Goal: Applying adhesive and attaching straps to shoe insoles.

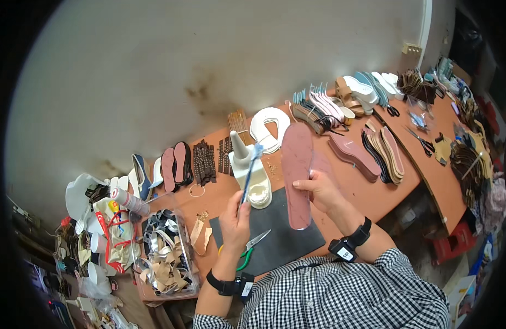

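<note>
My left hand [235, 223] is closed around a blue toothbrush [251, 171], held upright with its bristles at the top. In my right hand [322, 192] is a pink shoe insole [298, 164], gripped near its middle with the thumb on its face. A second pinkish edge shows behind it; I cannot tell whether that is another insole. Just beyond the brush stands a white plastic container [258, 186] with a cone-shaped part and an opening with pale stuff inside. Scissors [256, 243] with a green handle lie on the dark mat [291, 236] below my hands.
A clear bin [192, 268] of material scraps stands at the left. Brown woven straps [204, 162] and a white ring-shaped stack [270, 130] lie along the wall. Stacked pink soles [354, 156], sandals [349, 94] and black scissors [421, 142] sit to the right.
</note>
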{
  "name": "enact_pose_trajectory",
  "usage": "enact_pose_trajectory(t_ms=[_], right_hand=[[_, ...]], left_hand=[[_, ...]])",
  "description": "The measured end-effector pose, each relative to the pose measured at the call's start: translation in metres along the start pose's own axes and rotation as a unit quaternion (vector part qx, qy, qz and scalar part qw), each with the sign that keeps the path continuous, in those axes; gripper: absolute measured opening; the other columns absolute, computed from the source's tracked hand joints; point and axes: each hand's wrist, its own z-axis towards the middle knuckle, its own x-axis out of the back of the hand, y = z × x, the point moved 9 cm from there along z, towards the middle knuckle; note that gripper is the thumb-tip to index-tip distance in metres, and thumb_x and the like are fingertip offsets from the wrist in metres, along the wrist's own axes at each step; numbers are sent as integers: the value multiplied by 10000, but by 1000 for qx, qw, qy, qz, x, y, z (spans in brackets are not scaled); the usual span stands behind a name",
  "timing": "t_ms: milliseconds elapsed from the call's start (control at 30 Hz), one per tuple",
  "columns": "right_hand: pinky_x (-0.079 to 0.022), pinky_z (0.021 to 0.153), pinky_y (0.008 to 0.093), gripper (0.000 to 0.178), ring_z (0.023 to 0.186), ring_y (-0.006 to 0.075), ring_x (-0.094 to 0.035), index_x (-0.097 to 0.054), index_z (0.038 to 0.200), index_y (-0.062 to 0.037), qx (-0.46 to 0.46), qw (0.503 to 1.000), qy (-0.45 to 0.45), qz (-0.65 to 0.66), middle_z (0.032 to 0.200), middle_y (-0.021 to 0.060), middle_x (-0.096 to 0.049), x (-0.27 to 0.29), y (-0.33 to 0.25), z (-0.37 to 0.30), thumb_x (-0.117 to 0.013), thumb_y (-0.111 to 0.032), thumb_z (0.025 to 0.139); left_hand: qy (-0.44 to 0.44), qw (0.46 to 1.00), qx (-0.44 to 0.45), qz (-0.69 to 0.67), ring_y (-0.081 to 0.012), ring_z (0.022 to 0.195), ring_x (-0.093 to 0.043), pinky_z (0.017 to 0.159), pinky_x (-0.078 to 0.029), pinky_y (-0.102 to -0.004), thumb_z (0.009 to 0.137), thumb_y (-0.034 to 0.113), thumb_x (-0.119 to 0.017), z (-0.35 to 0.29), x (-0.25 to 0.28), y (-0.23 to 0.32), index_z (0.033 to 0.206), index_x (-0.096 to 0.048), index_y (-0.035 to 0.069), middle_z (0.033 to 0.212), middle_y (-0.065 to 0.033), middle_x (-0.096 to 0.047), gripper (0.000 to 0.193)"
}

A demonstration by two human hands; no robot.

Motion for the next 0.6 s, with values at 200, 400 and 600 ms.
enact_pose_trajectory(t_ms=[200,400,600], right_hand=[[-493,705,276,269,777,151,-598,-544,999,24,19,1000,-15,-8,910,76,-607,-6,-8,-3,-613,-12,741],[-504,676,267,233,749,142,-604,-550,970,28,29,999,-27,30,883,85,-614,-13,-15,-6,-616,-10,749],[-507,681,258,236,754,141,-606,-549,982,28,28,999,-23,12,888,83,-614,-14,-17,-8,-601,1,754]], left_hand=[[-19,996,-85,34,-156,793,-573,700,-443,-274,840,87,-537,35,-11,28,1129,-537,4,891,-104,-609,301],[-19,989,-113,98,-227,812,-615,711,-465,-302,826,79,-542,46,-24,38,1147,-537,31,925,-163,-620,325],[-21,987,-126,98,-250,771,-614,686,-463,-322,825,84,-535,49,-31,42,1161,-539,78,875,-167,-616,336]])
